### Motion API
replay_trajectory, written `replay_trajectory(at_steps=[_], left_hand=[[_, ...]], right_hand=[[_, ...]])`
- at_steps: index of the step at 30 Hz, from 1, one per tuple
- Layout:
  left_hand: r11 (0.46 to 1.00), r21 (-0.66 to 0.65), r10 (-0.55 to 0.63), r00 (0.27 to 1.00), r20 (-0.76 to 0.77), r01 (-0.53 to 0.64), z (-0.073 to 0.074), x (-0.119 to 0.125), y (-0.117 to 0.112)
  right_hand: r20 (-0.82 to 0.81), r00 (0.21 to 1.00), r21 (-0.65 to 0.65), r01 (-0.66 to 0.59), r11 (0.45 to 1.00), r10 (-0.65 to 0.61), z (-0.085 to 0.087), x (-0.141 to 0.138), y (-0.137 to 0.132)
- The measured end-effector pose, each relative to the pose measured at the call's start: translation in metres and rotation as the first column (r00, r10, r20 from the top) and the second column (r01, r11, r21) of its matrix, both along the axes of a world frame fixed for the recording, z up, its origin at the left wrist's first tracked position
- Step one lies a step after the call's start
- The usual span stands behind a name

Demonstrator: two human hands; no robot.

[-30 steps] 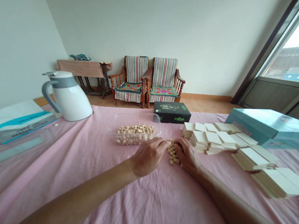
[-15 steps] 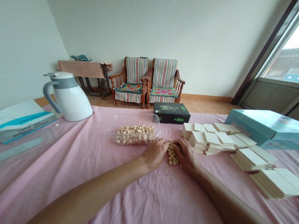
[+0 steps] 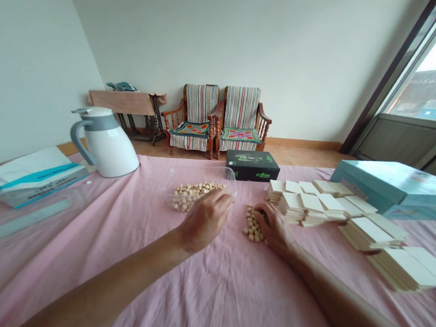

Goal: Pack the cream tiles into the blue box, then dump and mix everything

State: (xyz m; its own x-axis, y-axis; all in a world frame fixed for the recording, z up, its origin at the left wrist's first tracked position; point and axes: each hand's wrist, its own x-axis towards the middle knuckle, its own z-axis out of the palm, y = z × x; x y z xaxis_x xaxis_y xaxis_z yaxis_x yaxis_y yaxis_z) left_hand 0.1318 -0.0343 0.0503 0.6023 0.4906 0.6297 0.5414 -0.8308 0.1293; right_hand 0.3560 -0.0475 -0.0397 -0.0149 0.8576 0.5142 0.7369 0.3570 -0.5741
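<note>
Probably, these small beige pieces (image 3: 251,230) are light and hard, best pinched by their sides; your curled left hand (image 3: 204,222) and right hand (image 3: 275,232) hold I cannot tell what.

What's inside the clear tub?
A heap of small pale pieces lies inside the tub. The left hand hides its near right part; whatever's there, and the floor under the heap, can't be seen.
</note>
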Motion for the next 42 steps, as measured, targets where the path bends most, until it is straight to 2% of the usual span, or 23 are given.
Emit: replay_trajectory(at_steps=[3, 4, 6, 9, 12, 16, 18, 20, 22, 24, 26, 28, 31, 33, 34, 36, 39, 40, 42], left_hand=[[0.98, 0.135, 0.133, 0.984, 0.116, -0.148, 0.02, -0.015, 0.013], [0.972, 0.151, 0.159, 0.978, 0.136, -0.179, 0.022, -0.019, 0.014], [0.976, 0.149, 0.139, 0.982, 0.126, -0.158, 0.019, -0.024, 0.011], [0.998, 0.059, 0.028, 0.999, -0.017, -0.027, 0.0, -0.03, -0.006], [0.998, -0.07, -0.02, 0.989, -0.149, 0.009, -0.026, -0.037, -0.023], [0.97, -0.242, -0.019, 0.992, -0.125, -0.012, -0.051, -0.046, -0.03], [0.952, -0.307, -0.015, 0.995, -0.096, -0.015, -0.057, -0.047, -0.029], [0.94, -0.342, -0.022, 0.996, -0.091, -0.01, -0.059, -0.047, -0.027], [0.934, -0.357, -0.033, 0.996, -0.088, -0.001, -0.059, -0.047, -0.026], [0.931, -0.366, -0.037, 0.996, -0.083, 0.004, -0.059, -0.047, -0.026], [0.929, -0.37, -0.035, 0.996, -0.081, 0.002, -0.058, -0.047, -0.026], [0.927, -0.374, -0.038, 0.995, -0.087, 0.003, -0.058, -0.047, -0.026], [0.927, -0.375, -0.045, 0.995, -0.093, 0.007, -0.058, -0.048, -0.027], [0.929, -0.371, -0.044, 0.995, -0.09, 0.007, -0.058, -0.048, -0.027], [0.929, -0.369, -0.043, 0.995, -0.089, 0.007, -0.058, -0.048, -0.027], [0.93, -0.367, -0.043, 0.995, -0.089, 0.007, -0.058, -0.048, -0.027], [0.929, -0.37, -0.046, 0.994, -0.098, 0.006, -0.059, -0.048, -0.026], [0.928, -0.372, -0.045, 0.994, -0.101, 0.004, -0.06, -0.048, -0.026], [0.925, -0.379, -0.037, 0.994, -0.1, -0.003, -0.06, -0.048, -0.025]], right_hand=[[0.001, 1.0, -0.009, 0.015, 1.0, -0.015, 0.002, 0.0, -0.001], [0.002, 1.0, -0.008, 0.016, 1.0, -0.016, 0.002, 0.0, -0.001], [0.0, 1.0, -0.002, 0.015, 1.0, -0.015, 0.003, 0.0, -0.001], [-0.003, 1.0, 0.005, 0.011, 1.0, -0.011, 0.005, -0.001, -0.002], [0.006, 0.999, -0.005, -0.034, 0.999, 0.034, 0.005, -0.003, -0.004], [0.008, 0.991, -0.011, -0.131, 0.991, 0.131, 0.009, -0.007, -0.006], [0.047, 0.995, 0.019, -0.093, 0.996, 0.092, 0.015, -0.006, -0.005], [0.178, 0.984, 0.053, 0.007, 0.999, -0.017, 0.025, -0.002, -0.001], [0.404, 0.908, 0.063, 0.096, 0.993, -0.113, 0.037, 0.003, 0.006], [0.642, 0.753, 0.052, 0.143, 0.988, -0.143, 0.049, 0.006, 0.016], [0.802, 0.586, 0.033, 0.145, 0.989, -0.112, 0.057, 0.008, 0.025], [0.88, 0.469, 0.016, 0.127, 0.992, -0.075, 0.061, 0.007, 0.033], [0.913, 0.406, 0.007, 0.083, 0.997, -0.041, 0.063, 0.006, 0.037], [0.897, 0.441, -0.009, 0.065, 0.998, -0.021, 0.061, 0.007, 0.033], [0.874, 0.486, -0.029, 0.059, 0.998, -0.004, 0.059, 0.008, 0.03], [0.776, 0.631, -0.066, 0.08, 0.995, 0.0, 0.051, 0.009, 0.022], [0.465, 0.88, -0.073, 0.144, 0.987, -0.094, 0.03, 0.01, 0.013], [0.338, 0.932, -0.071, 0.162, 0.984, -0.129, 0.023, 0.009, 0.01], [0.104, 0.986, -0.085, 0.142, 0.986, -0.133, 0.012, 0.007, 0.007]])
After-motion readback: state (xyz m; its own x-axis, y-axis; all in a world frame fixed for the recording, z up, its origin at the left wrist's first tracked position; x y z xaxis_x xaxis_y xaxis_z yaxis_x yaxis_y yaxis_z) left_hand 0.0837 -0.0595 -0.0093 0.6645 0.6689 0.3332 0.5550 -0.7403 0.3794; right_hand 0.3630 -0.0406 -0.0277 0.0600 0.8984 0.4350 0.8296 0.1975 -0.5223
